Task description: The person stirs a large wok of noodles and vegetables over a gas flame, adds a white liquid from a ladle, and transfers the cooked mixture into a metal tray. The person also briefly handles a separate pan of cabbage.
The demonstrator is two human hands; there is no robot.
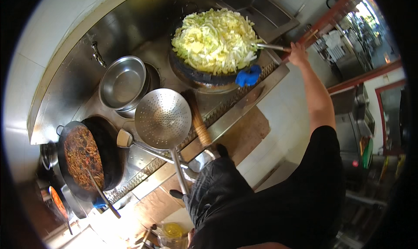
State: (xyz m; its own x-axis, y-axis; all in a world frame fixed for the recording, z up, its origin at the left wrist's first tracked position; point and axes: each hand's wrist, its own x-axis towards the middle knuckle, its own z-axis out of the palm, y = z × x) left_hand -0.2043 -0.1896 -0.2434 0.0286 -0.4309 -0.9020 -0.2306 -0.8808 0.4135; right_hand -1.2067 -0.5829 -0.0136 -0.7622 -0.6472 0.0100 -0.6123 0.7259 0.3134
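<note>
My right hand (298, 55) is closed round the wooden grip of a long-handled cooking tool (273, 47). The tool's metal shaft runs into a big heap of chopped cabbage (217, 40), which hides its head. A large black wok (198, 74) holds the cabbage, piled above its rim. A bunched blue cloth (248, 76) sits at the wok's near right edge, below the tool. Only a sliver of my left hand (190, 237) shows at the lower edge beside my black shirt; its fingers are hidden.
A perforated strainer (163, 118) lies across the steel stove by a bamboo brush (199, 125), a spatula (125, 138) and steel bowls (124, 83). At left, a second wok (114, 153) holds shredded brown food (80, 155) and a utensil (104, 196). A tap (98, 55) is behind.
</note>
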